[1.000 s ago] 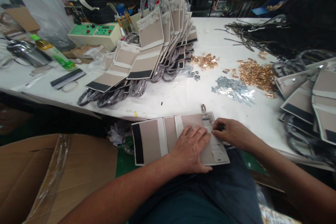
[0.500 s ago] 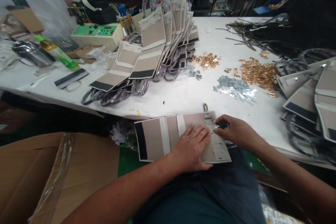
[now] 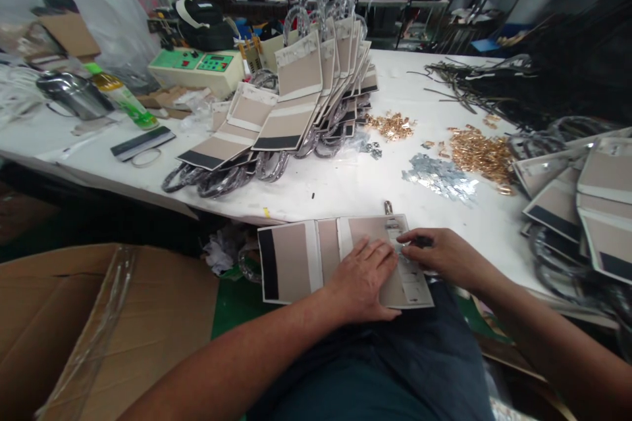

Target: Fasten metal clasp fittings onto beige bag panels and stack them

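Note:
A beige bag panel (image 3: 290,262) with white strips and a dark band at its left end lies across my lap against the table edge. My left hand (image 3: 363,276) rests flat on it, fingers stretched out. At the panel's right end, near small slits and metal bits in a pale strip (image 3: 413,283), my right hand (image 3: 432,250) pinches a small dark object, mostly hidden by the fingers. Just beyond the panel's top edge a small metal piece (image 3: 388,207) shows. Flat silver metal plates (image 3: 439,177) and gold-coloured metal fittings (image 3: 481,154) lie in heaps farther up the table.
Plastic-wrapped handles and stacked panels (image 3: 296,89) stand at the back left, with another stack (image 3: 605,184) at right. A green-topped machine (image 3: 197,69), a bottle (image 3: 123,99) and a metal jug (image 3: 74,95) are at far left. A cardboard box (image 3: 162,316) stands below left.
The view has shifted slightly, so the table things sit lower. My right hand's fingertips have moved a little left over the pale strip. My left hand stays on the panel.

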Demonstrator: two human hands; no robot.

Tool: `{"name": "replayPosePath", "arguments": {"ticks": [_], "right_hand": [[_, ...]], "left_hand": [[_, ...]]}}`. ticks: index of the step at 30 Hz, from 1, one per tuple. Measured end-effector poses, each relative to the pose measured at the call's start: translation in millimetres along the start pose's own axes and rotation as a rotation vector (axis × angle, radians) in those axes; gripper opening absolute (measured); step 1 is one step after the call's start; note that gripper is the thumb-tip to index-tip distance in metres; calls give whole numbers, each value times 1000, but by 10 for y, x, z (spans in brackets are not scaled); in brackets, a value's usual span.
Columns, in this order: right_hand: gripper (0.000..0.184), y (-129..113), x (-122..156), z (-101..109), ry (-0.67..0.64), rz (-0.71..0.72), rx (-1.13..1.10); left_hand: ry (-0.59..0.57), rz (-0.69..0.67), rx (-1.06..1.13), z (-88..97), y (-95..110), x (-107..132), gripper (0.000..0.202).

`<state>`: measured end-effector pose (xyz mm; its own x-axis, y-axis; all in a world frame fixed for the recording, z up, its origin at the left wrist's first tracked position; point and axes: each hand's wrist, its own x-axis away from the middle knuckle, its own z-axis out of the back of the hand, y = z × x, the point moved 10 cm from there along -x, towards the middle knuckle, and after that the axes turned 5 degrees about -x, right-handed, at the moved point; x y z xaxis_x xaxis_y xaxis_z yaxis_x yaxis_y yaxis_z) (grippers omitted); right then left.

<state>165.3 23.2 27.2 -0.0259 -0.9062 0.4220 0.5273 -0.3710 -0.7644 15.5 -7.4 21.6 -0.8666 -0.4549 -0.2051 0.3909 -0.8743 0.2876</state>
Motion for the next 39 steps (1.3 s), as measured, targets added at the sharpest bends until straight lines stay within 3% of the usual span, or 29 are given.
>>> {"name": "replayPosePath", "arguments": {"ticks": [8,15,20,28,39], "right_hand": [[26,7,-66,17,133,33,187],[34,111,-34,-69,-12,-95,-103],[36,160,-45,-80,-14,-100,-189],[28,70,-88,-33,104,12,182],[21,28,-76,-24,137,72,250]], "left_hand": [[37,10,13,26,10,2,95],[33,-4,9,19,21,13,97],[45,5,24,5,19,18,98],[8,2,6,16,29,15,97],[-12,-16,-25,52,54,-4,92]]}}
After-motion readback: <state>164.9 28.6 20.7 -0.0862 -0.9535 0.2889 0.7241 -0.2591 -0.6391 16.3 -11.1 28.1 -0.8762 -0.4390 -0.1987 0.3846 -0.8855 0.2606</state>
